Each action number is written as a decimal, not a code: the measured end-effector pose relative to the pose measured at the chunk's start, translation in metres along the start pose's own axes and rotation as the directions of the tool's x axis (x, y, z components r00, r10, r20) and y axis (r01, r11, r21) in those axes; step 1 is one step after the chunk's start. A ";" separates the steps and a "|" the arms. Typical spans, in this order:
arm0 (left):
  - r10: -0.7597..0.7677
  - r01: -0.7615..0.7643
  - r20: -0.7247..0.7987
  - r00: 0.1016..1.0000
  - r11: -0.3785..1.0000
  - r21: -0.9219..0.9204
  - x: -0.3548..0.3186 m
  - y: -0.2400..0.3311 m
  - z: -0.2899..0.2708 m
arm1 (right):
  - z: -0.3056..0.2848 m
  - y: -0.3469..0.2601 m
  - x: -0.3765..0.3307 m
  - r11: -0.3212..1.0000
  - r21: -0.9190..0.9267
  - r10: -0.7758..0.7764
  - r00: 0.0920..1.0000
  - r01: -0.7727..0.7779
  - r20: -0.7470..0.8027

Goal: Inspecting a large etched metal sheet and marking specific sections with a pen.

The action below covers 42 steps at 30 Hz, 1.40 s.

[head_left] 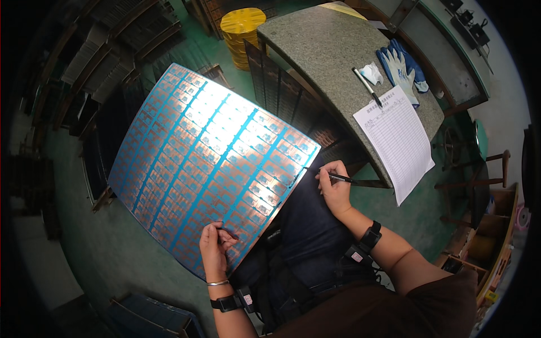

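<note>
A large circuit board panel (191, 163), copper-coloured with blue bands and repeated blue patterns, lies tilted across my lap. My right hand (335, 188) is closed round a slim black marker pen (340, 177), whose tip is at the panel's right edge. Dark marks run along that edge. Over the panel's near part, my left hand (216, 248) has its fingers curled in. A thin dark shape shows between its thumb and fingers, too small to name. Bright light glares off the panel's upper middle.
To the right stands a grey speckled table (321, 50). On it are a printed sheet (397, 141) overhanging the edge, a white marker pen (366, 85) and blue-white work gloves (401, 70). Dark panels (282, 93) lean beside it, near a yellow round stack (242, 39). Racks (107, 45) stand far left.
</note>
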State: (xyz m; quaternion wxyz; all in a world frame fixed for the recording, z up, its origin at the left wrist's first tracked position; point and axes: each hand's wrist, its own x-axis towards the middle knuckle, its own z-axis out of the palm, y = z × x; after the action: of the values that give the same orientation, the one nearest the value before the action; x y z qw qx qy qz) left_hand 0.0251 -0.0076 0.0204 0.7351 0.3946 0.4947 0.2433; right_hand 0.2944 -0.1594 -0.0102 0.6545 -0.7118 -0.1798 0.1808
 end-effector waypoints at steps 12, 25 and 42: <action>-0.002 0.002 0.000 1.000 1.000 0.001 0.000 0.001 0.000 | 0.001 -0.001 0.000 1.000 -0.012 0.002 1.000 -0.002 -0.009; -0.004 0.004 0.007 1.000 1.000 0.000 0.000 0.001 0.000 | -0.001 0.001 -0.001 0.999 -0.025 -0.032 0.998 0.033 0.055; -0.003 0.003 0.003 1.000 1.000 0.014 0.000 0.001 0.000 | 0.003 0.002 -0.003 0.983 -0.109 -0.133 0.979 0.150 0.152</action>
State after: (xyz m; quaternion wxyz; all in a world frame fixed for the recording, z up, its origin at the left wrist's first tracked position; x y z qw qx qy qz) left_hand 0.0255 -0.0070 0.0214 0.7333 0.3995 0.4959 0.2383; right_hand 0.2905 -0.1586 -0.0119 0.6071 -0.7202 -0.2873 0.1737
